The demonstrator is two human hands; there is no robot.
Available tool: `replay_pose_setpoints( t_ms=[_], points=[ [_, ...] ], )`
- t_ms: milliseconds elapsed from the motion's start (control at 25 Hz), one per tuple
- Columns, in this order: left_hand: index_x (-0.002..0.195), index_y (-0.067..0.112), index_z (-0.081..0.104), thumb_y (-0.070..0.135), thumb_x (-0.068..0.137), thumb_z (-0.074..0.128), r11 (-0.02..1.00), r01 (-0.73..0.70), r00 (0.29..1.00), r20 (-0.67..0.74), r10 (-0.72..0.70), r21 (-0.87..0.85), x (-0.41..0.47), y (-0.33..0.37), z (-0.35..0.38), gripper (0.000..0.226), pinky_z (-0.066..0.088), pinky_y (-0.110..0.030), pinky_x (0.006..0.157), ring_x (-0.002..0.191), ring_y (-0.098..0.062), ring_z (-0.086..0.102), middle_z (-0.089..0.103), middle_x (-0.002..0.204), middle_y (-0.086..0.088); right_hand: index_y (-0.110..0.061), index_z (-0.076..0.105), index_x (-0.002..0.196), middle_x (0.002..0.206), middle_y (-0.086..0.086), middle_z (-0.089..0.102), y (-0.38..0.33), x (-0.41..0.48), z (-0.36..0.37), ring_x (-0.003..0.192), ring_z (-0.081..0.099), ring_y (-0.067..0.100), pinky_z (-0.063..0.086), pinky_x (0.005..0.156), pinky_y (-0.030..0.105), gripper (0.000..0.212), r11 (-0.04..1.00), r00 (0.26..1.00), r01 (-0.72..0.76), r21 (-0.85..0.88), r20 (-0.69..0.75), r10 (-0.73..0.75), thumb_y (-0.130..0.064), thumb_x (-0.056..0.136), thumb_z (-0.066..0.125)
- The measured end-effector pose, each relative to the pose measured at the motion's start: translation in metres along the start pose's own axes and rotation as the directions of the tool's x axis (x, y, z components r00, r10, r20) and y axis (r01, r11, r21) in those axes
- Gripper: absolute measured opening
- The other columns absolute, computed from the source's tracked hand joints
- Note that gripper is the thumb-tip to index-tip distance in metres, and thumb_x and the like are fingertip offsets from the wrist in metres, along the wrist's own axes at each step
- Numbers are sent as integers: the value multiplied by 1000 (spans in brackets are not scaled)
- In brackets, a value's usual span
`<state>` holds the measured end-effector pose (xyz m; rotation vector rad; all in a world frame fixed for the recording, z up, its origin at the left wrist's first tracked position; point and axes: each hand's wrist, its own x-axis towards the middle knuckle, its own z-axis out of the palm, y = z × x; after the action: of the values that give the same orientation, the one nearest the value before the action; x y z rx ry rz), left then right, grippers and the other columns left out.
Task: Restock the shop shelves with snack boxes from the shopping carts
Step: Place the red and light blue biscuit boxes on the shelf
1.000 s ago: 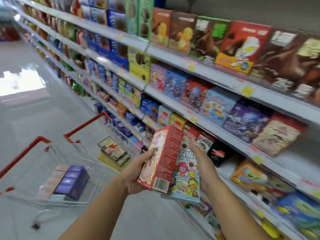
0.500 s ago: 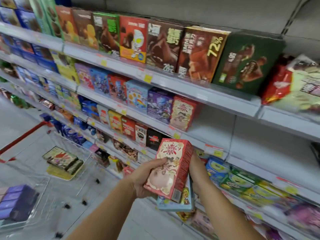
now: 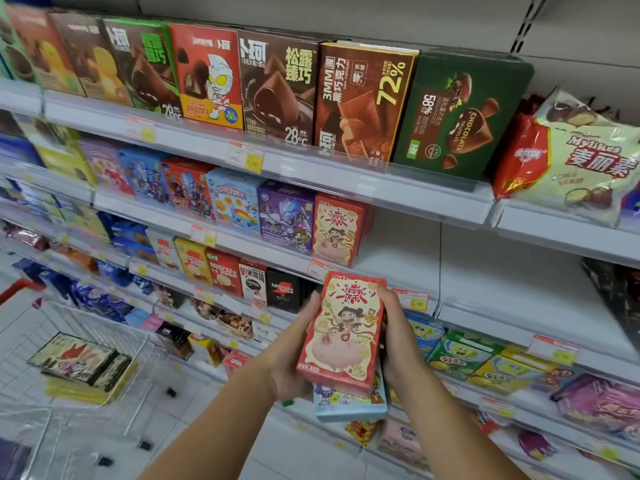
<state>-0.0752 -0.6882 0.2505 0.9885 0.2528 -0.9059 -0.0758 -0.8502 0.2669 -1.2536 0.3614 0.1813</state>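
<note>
In front of the shelf (image 3: 391, 268) gap, left hand (image 3: 289, 358) and right hand (image 3: 398, 337) clasp a red box (image 3: 341, 332) stacked over a blue box (image 3: 349, 405); placing step, likely next: lift it beside the matching shelved box (image 3: 337, 228).

There is one view only, from a wide-angle camera on the person's head. It looks forward and down, turned toward the shelves (image 3: 346, 178), which stand near and fill most of the frame. Their front edges slope down from left to right, and the boxes on them grow smaller toward the far left. Both forearms come up from the bottom edge. The left hand (image 3: 287, 362) and right hand (image 3: 398, 337) hold a red box (image 3: 341, 337) just below the middle. A wire cart (image 3: 114, 336) shows low at the left.
</note>
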Motion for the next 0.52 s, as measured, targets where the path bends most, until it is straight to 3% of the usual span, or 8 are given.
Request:
replay_pose_setpoints(
  t_ms=[40,120,200,320,400,440,520],
  points=[
    [103,14,79,76,82,43,1000,1,1000,6,-1,-12,3,1,-3,75,40,-50,109,106,-34,65,70,118,-16,-9,67,116,102,11,74,0,3,4,91,72,28,54,88,43,58,1000,1000,5,23,-10,-5,-56,84,57],
    [100,10,80,68,78,53,999,-12,1000,9,12,-29,6,2,-5,68,51,-46,96,99,-35,70,71,114,-18,-6,65,118,110,16,71,6,10,11,100,69,36,45,102,56,71,997,999,-10,81,-45,13,-60,71,65],
    [90,8,80,56,68,63,999,-46,999,-24,46,-6,11,2,-12,55,57,-40,82,84,-32,73,75,102,-18,-4,64,116,115,16,69,10,19,14,104,67,38,41,105,59,72,992,996,-15,127,-87,27,-58,69,67],
    [85,8,78,55,78,60,999,-32,996,-81,35,32,14,1,-26,51,56,-40,81,80,-32,73,75,95,-17,-13,66,106,117,16,68,7,28,9,104,66,37,40,102,58,50,980,988,22,200,-153,9,-54,78,59],
    [82,7,77,56,82,60,999,-26,989,-145,30,32,16,6,-36,51,56,-41,83,78,-33,73,75,94,-17,-16,67,95,97,10,75,-8,32,0,90,72,33,54,89,53,40,983,946,94,156,-320,-40,-51,88,50],
    [81,7,77,55,82,61,999,-34,984,-175,38,28,17,11,-41,51,55,-42,84,77,-33,72,75,94,-18,-17,65,86,82,6,76,-19,37,-8,80,73,29,59,78,44,38,983,911,140,117,-404,-81,-50,92,47],
    [82,8,78,55,79,64,997,-66,979,-192,72,36,18,21,-44,49,54,-44,86,77,-33,72,75,95,-18,-20,58,75,67,-2,69,-44,49,-26,68,69,22,53,61,28,39,976,843,217,20,-509,-177,-50,95,45]
  ],
)
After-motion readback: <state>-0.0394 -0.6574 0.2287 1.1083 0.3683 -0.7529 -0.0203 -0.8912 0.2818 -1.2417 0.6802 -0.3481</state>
